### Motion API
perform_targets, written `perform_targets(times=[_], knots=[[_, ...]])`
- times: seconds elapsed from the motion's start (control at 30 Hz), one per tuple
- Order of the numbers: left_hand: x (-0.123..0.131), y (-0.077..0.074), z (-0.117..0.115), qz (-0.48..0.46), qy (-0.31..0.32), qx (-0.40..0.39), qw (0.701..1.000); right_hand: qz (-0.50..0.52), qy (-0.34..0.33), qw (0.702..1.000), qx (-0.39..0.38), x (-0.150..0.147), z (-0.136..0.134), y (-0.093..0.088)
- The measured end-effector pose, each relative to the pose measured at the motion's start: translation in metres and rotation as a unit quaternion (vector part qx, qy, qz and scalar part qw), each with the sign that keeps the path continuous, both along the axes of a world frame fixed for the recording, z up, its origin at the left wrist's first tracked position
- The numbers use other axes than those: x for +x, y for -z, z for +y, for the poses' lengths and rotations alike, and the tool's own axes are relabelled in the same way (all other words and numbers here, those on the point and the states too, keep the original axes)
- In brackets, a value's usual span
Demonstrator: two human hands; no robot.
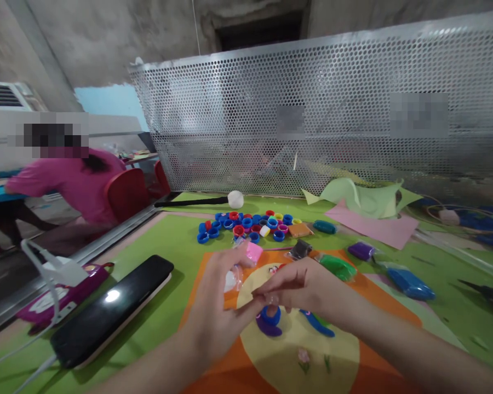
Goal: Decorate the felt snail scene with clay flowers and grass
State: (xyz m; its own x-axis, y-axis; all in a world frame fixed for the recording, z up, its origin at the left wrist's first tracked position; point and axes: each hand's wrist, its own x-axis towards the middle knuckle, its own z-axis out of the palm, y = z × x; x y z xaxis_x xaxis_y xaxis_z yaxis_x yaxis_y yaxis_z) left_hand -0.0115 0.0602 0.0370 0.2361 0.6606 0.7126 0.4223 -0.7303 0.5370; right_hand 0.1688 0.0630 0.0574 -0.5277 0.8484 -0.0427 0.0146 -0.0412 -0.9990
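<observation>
My left hand (219, 298) is over the left part of an orange sheet with a pale yellow round (332, 361). Its fingers are stretched apart, and its thumb reaches to the fingertips of my right hand (308, 290). That right hand is pinched closed; anything between the tips is too small to make out. Below them lies a blue bottle cap (272, 317) with a purple curved strip (269, 328) under it. A blue curved strip (322, 326) sits to the right. Lower down is a small pink flower shape (303, 355). Beyond my left fingers shows a pink clay packet (253, 253).
Many coloured bottle caps (246, 221) cluster behind the sheet. Green (339, 267), blue (411, 282) and purple (361, 250) clay packets lie right, near dark scissors (487, 293). A black phone-like device (115, 309) lies left. Perforated metal panels (312, 109) stand behind; a person in pink (69, 183) sits left.
</observation>
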Motion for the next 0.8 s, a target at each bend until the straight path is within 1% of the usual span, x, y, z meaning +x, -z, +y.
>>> perform_targets(times=[0.13, 0.2, 0.33, 0.4, 0.5, 0.67, 0.8], knots=[[0.002, 0.001, 0.001, 0.032, -0.028, 0.0, 0.999, -0.051, 0.025, 0.998, 0.033, -0.001, 0.0, -0.002], [0.001, -0.001, 0.002, 0.045, -0.039, 0.004, 0.998, -0.068, 0.032, 0.996, 0.038, -0.001, 0.001, -0.004], [-0.004, -0.007, 0.006, 0.058, -0.065, 0.048, 0.995, -0.073, 0.079, 0.992, 0.061, 0.002, 0.005, -0.005], [-0.006, -0.009, 0.008, 0.069, -0.074, 0.076, 0.992, -0.074, 0.087, 0.991, 0.069, 0.003, 0.007, -0.004], [-0.007, -0.009, 0.011, 0.09, -0.064, 0.09, 0.99, -0.078, 0.075, 0.992, 0.063, 0.002, 0.007, 0.001], [-0.004, -0.001, 0.011, 0.116, -0.038, 0.088, 0.989, -0.104, 0.049, 0.992, 0.053, -0.001, 0.003, 0.004], [-0.001, 0.0, 0.009, 0.128, -0.022, 0.09, 0.987, -0.138, 0.046, 0.986, 0.081, -0.002, 0.002, 0.002]])
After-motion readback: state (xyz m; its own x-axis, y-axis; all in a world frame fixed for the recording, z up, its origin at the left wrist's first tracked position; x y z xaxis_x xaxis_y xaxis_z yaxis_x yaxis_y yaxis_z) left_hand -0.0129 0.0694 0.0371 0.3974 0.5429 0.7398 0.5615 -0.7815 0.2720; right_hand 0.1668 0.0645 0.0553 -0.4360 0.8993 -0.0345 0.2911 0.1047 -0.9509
